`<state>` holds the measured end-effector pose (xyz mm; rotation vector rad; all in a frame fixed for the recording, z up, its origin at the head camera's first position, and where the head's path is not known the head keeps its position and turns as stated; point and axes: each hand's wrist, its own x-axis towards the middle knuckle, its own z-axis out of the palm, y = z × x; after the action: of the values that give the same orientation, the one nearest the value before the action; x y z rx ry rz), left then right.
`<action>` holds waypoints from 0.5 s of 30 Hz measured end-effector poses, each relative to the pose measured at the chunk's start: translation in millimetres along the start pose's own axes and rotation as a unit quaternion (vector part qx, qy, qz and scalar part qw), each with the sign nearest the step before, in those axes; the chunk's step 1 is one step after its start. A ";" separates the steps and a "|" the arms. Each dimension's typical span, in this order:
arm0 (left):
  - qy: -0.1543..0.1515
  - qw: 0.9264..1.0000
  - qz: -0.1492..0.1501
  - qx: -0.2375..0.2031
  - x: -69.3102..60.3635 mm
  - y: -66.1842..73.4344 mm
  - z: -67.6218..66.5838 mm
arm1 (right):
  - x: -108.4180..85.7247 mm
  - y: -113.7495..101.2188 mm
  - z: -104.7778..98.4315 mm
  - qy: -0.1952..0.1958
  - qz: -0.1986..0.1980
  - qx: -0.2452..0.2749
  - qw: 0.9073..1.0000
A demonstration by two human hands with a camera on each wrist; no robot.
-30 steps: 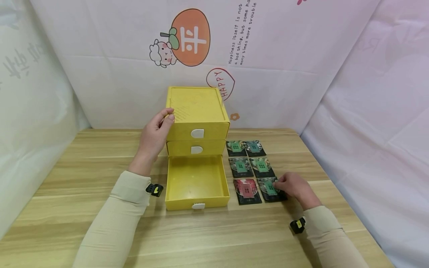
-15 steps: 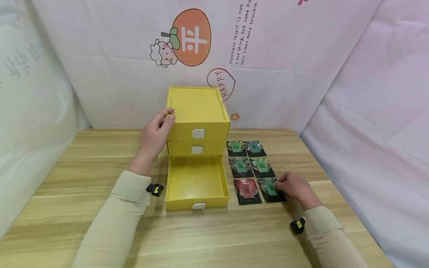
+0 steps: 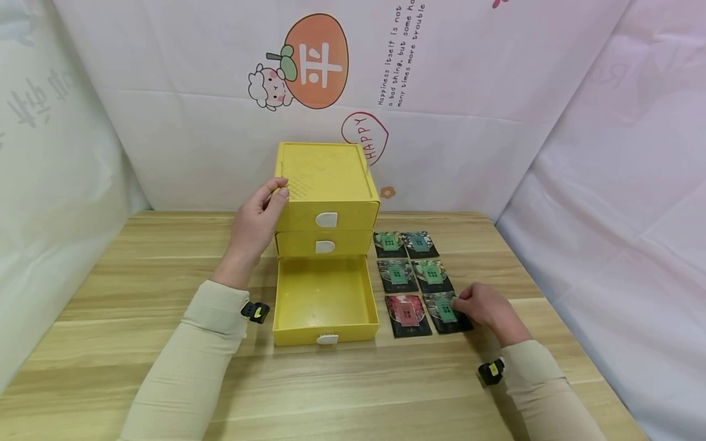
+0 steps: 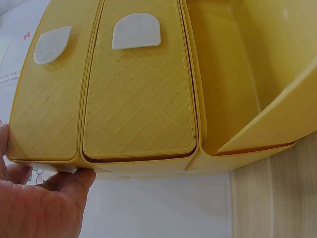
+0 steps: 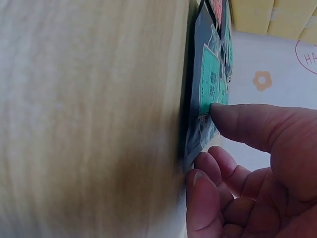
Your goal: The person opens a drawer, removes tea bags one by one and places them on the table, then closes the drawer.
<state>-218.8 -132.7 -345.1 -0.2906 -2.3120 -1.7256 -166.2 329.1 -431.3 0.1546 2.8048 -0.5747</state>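
Observation:
A yellow drawer cabinet (image 3: 326,215) stands on the table, its two upper drawers shut and its bottom drawer (image 3: 325,337) pulled out with nothing inside. My left hand (image 3: 252,228) grips the cabinet's top left edge; in the left wrist view its fingers curl round the corner. To the right of the cabinet, several flat dark packets lie in two columns. My right hand (image 3: 485,306) pinches the front right packet (image 3: 441,307), which has a green label. In the right wrist view the thumb (image 5: 242,121) presses its face and the fingertips meet its edge. Beside it lies a red-labelled packet (image 3: 407,315).
Other packets with green labels (image 3: 432,274) and a blue-green one (image 3: 420,243) lie behind. White printed cloth (image 3: 458,122) hangs behind and on both sides of the wooden table (image 3: 342,392). White tabs (image 3: 326,219) stick out from the drawer fronts.

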 end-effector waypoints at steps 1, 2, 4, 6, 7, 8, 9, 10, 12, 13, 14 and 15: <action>0.000 1.000 0.000 0.000 0.0 0.0 -0.1 | -0.6 -0.7 -0.1 -0.001 0.003 0.002 1.000; 0.000 1.000 0.001 0.001 0.2 -0.3 -0.1 | -1.2 -1.1 -0.2 -0.001 0.004 0.003 1.000; 0.001 1.000 0.002 0.002 0.3 -0.6 -0.2 | -2.3 -2.2 -0.4 -0.001 0.002 0.003 1.000; 0.001 1.000 0.002 0.003 0.5 -1.2 -0.2 | -2.8 -2.6 -0.3 -0.002 0.001 0.005 1.000; 0.001 1.000 0.002 0.004 0.6 -1.4 -0.2 | -2.7 -2.6 -0.1 -0.003 0.001 0.006 1.000; 0.001 1.000 0.002 0.005 0.7 -1.6 -0.1 | -2.5 -2.4 0.1 -0.004 0.001 0.007 1.000; 0.002 1.000 0.002 0.006 0.7 -1.8 -0.1 | -2.5 -2.3 0.1 -0.005 0.001 0.009 1.000; 0.002 1.000 0.002 0.007 0.7 -1.9 0.0 | -2.2 -2.3 0.0 -0.006 0.003 0.010 1.000; 0.003 1.000 0.002 0.008 0.7 -2.0 0.2 | -1.9 -2.1 -0.7 -0.006 0.003 0.010 1.000; 0.003 1.000 0.003 0.008 0.7 -2.0 0.2 | -2.1 -2.2 -1.5 -0.002 0.002 0.008 1.000; 0.004 1.000 0.003 0.008 0.7 -1.8 0.2 | -2.4 -2.6 -2.5 0.001 0.001 0.007 1.000; 0.004 1.000 0.003 0.008 0.6 -1.6 0.1 | -3.0 -3.3 -3.5 0.005 -0.001 0.008 1.000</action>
<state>-219.9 -133.0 -346.4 -0.2865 -2.3162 -1.7021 -164.7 327.4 -426.1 0.1593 2.8099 -0.5979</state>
